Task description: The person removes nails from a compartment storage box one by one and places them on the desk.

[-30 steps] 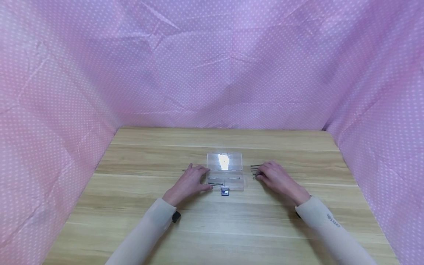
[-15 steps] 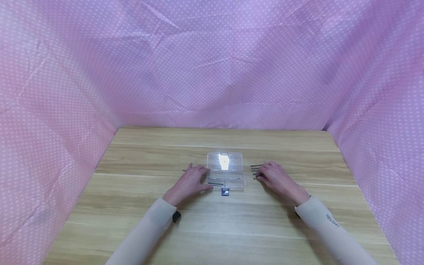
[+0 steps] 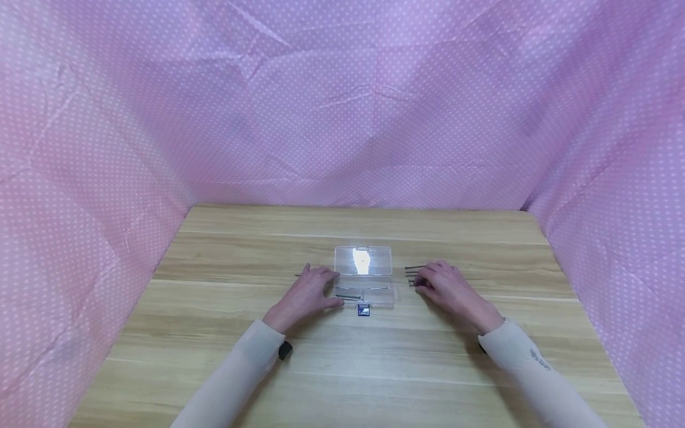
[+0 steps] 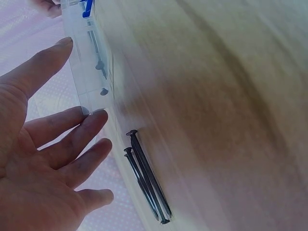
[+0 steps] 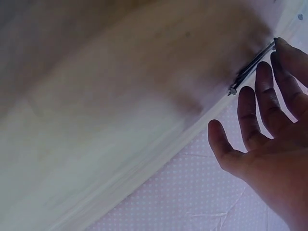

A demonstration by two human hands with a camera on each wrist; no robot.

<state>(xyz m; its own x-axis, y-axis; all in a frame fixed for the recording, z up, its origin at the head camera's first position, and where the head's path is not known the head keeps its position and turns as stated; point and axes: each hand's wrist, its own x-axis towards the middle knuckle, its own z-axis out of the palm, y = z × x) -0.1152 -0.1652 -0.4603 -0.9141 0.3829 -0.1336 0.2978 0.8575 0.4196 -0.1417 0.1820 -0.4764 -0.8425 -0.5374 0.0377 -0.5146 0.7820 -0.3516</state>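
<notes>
A clear plastic box [image 3: 381, 297] lies with its lid [image 3: 374, 261] folded back, several nails [image 3: 349, 297] inside. My left hand [image 3: 307, 294] rests at its left end, thumb on the near side and fingertips by the far corner. Under that hand, in the left wrist view, more dark nails [image 4: 147, 178] lie on the table. My right hand [image 3: 446, 291] is over a row of nails [image 3: 411, 273] right of the box. In the right wrist view its thumb and forefinger pinch the end of a nail [image 5: 255, 65]; the other fingers are loosely bent.
A small blue label or latch [image 3: 364, 310] sits at the box's near edge. Everything is on a wood-grain table [image 3: 348, 368]. A pink dotted cloth [image 3: 267, 119] hangs behind and at both sides.
The nearest nail of the right row shifts slightly under my right fingers and now lies closer to the one beside it. My left hand and the box stay still.
</notes>
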